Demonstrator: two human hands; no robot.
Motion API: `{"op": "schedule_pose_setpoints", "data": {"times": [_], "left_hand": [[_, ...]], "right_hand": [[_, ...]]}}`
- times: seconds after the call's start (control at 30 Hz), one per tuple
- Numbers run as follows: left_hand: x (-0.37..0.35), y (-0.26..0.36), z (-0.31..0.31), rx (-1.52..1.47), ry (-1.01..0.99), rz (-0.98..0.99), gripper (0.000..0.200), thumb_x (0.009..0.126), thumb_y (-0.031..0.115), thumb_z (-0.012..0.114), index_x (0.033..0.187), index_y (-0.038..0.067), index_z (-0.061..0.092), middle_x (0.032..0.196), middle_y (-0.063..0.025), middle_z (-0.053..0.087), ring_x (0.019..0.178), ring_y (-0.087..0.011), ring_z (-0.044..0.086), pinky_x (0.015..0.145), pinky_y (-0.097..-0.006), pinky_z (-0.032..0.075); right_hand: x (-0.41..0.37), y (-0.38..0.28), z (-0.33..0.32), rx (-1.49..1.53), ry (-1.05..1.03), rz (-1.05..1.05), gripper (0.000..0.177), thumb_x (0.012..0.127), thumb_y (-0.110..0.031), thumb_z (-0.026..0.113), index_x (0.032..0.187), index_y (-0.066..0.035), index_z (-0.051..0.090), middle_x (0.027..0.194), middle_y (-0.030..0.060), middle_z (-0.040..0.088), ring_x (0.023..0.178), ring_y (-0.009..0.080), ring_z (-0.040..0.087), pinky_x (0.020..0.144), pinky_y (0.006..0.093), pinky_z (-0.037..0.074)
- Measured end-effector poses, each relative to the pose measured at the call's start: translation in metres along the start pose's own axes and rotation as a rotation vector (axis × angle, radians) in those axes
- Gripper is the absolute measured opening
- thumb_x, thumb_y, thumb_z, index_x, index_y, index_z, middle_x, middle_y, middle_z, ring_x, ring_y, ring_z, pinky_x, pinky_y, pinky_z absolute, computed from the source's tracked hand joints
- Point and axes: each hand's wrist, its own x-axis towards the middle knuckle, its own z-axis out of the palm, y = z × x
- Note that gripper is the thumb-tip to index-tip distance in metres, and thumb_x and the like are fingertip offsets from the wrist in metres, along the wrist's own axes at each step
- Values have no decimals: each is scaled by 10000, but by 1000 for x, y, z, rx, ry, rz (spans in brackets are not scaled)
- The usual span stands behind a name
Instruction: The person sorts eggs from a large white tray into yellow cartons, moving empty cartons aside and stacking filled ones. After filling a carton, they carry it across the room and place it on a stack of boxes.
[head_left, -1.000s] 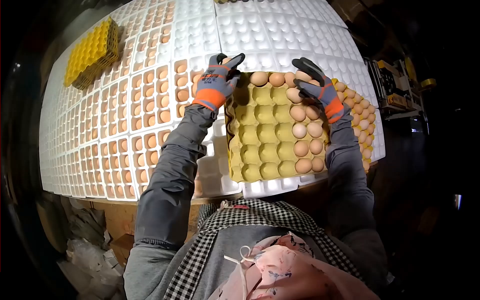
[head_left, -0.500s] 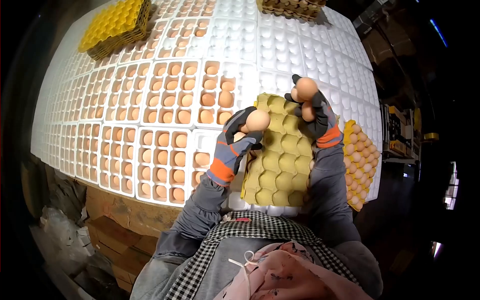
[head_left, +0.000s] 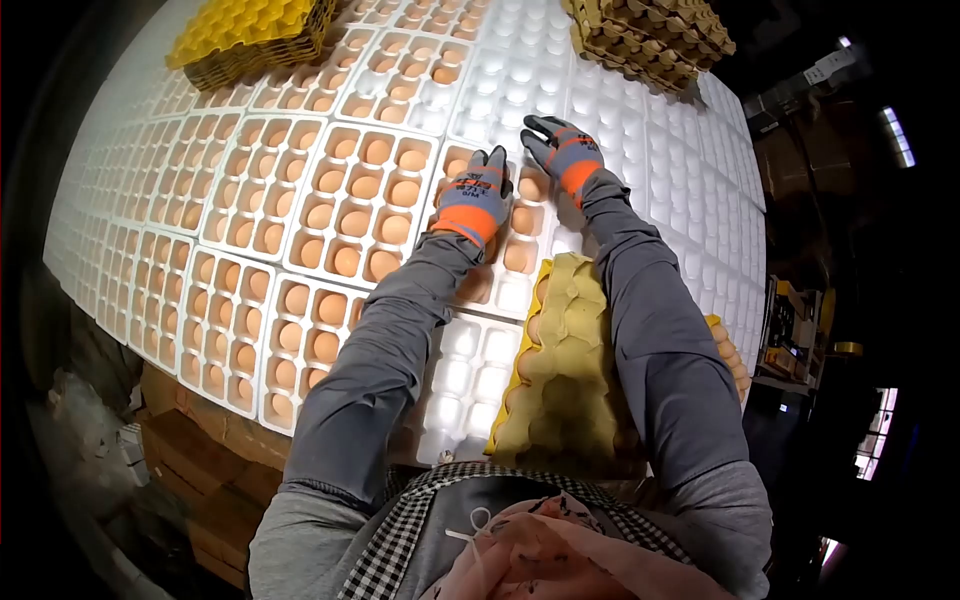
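I am reaching both gloved hands out over the white foam tray (head_left: 506,297) in the middle of the table. My left hand (head_left: 478,195) is lying palm down on its left cells, fingers close together and pointing far. My right hand (head_left: 563,150) is hovering just beyond its far right corner, fingers slightly fanned and curling downward. I cannot tell whether either palm is covering an egg, since the gloves are hiding what lies beneath.

A few eggs (head_left: 520,218) are already sitting in this tray between my wrists, while several of its cells are showing bare. The yellow pulp tray (head_left: 570,370) is resting near me between my forearms, and it looks mostly emptied.

As I judge it, the work is well along. The filled trays (head_left: 350,200) are covering the left side of the table, whereas the empty trays (head_left: 600,90) on the far right and the near tray (head_left: 465,370) are waiting for eggs. A stack of yellow trays (head_left: 255,25) is sitting far left, and a stack of brown cartons (head_left: 650,35) far right.
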Motion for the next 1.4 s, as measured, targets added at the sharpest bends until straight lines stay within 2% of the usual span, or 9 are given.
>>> {"op": "schedule_pose_setpoints", "data": {"times": [0.13,0.23,0.3,0.6,0.77,0.93,1.03,1.2,1.4], "left_hand": [[55,-4,-7,-270,92,-38,432,824,396,677,1170,138,669,1186,-126,610,985,-295,625,900,-345,475],[95,-5,2,-624,380,333,364,882,197,626,1238,121,608,1251,-144,569,1161,-269,534,937,-337,440],[127,-35,35,96,-14,217,445,929,386,511,1314,167,551,1396,-67,496,1320,-279,411,1092,-383,293],[-66,-48,12,299,-91,471,518,890,167,548,1396,132,447,1444,-118,419,1345,-340,344,1127,-451,219],[-93,-42,22,189,23,410,461,751,-8,600,1195,113,616,1313,-159,515,1187,-368,462,1013,-447,382],[-79,27,-9,138,173,538,259,810,75,680,1067,92,712,1138,-137,635,1112,-310,546,965,-403,417],[-67,122,22,-334,4,727,446,880,112,644,1313,72,543,1288,-131,564,1218,-300,491,1027,-368,376],[-76,199,123,224,-422,719,616,898,389,550,1453,220,342,1353,-163,491,1286,-326,423,1096,-452,250],[-80,187,111,-899,-389,511,275,891,131,590,1153,76,652,1131,-50,565,990,-164,568,875,-306,484]], "right_hand": [[43,33,16,-579,-294,-113,531,942,-488,402,1417,-251,428,1441,22,440,1376,219,321,1057,388,350],[18,56,13,385,147,-163,423,912,-397,555,1272,-180,596,1114,56,649,1036,168,591,859,284,461],[-58,4,-68,716,17,291,393,892,-333,637,1243,-157,632,796,-78,602,607,28,433,528,207,370],[-322,121,-145,186,313,222,470,870,-141,661,1329,-149,556,1255,114,543,1134,210,548,957,319,464],[-316,115,-86,81,380,381,393,794,-241,717,1158,-134,614,1157,156,565,994,302,580,862,357,490],[-346,167,-88,1440,791,333,345,833,-194,634,1123,-19,570,1055,110,600,956,221,603,864,371,525],[-375,161,-106,1449,718,368,326,902,-232,570,1164,-37,571,1089,99,584,961,224,592,881,383,521],[-358,81,-115,-170,37,578,498,857,-409,646,1282,-153,596,1116,7,649,911,159,623,821,279,494],[-426,122,-113,1253,446,286,547,875,-237,635,1377,-97,467,1221,54,599,1013,188,623,737,304,541]]}}
